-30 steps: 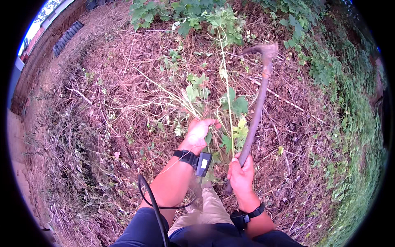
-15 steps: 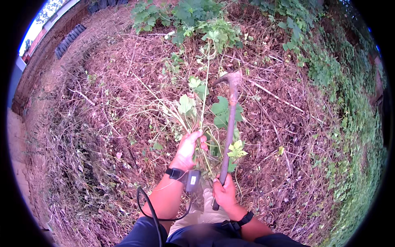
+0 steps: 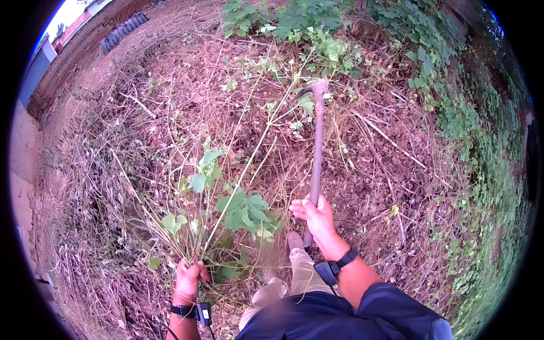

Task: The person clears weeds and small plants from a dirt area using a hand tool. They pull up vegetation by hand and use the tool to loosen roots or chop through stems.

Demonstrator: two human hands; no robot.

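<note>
A bunch of green stems (image 3: pixel 190 243) is at the lower left, closed tightly in the fingers of the left hand (image 3: pixel 188 280), its ends fanning upward with a few broad leaves (image 3: pixel 243 209). Compared with half a second ago, this hand has drawn down and leftward, carrying the bunch with it and widening the gap between the hands. One long, pale stem (image 3: pixel 266 128) now slants from the bunch up to the right, nearly straight, which suggests it is being stretched. Upright in the right hand (image 3: pixel 322 222) is a hooked tool (image 3: pixel 318 141) with a long wooden handle; these fingers have loosened, curling only partly around the handle with their tips jutting left, and how firm the hold is cannot be told. The hook points left, close to the long stem's upper part; whether they touch is unclear. The longer span seems to leave the stem easier to reach with the hook. Below, the handle's end appears near the person's shoe (image 3: pixel 295 241), making that the tightest edge. Right of the tool there is more room, over low brown litter (image 3: pixel 362 187) crossed by a fallen stick (image 3: pixel 391 140). Farther out, leafy vines (image 3: pixel 484 243) border the right side and an earth bank (image 3: pixel 73 54) the upper left.
</note>
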